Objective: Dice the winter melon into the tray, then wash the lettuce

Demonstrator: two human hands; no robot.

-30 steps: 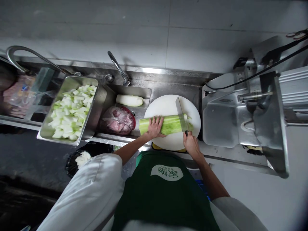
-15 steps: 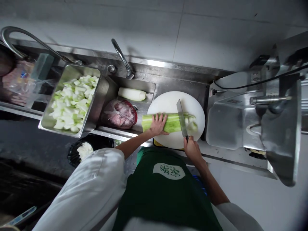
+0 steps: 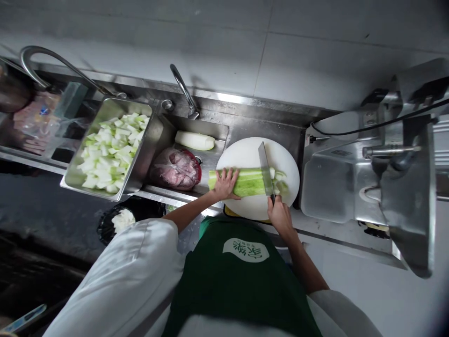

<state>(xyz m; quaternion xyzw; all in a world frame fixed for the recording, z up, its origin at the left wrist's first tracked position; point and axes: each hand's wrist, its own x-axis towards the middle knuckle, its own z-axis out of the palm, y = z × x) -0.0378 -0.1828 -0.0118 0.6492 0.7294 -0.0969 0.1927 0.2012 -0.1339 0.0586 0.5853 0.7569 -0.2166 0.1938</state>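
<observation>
Pale-green lengths of peeled gourd [image 3: 249,182] lie side by side across a round white cutting board [image 3: 242,150]. My left hand [image 3: 226,183] rests on their left part, fingers spread and flat. In my right hand [image 3: 279,213] is the handle of a cleaver [image 3: 265,168], the fingers wrapped around it. Its broad blade stands across the right part of the gourd, with the edge hidden against it. Cut gourd pieces [image 3: 280,186] lie on the board just right of the blade.
To the left, a deep steel pan [image 3: 66,181] holds many gourd chunks. A whole peeled gourd [image 3: 195,140] and bagged meat [image 3: 177,168] lie in the sink below a faucet [image 3: 184,91]. A steel slicing machine [image 3: 409,187] stands on the right. A black-lined bin [image 3: 105,224] sits low left.
My left hand has slid slightly left along the gourd, away from the blade. The cleaver has shifted slightly right, toward the cut pieces. The camera view has tilted a little.
</observation>
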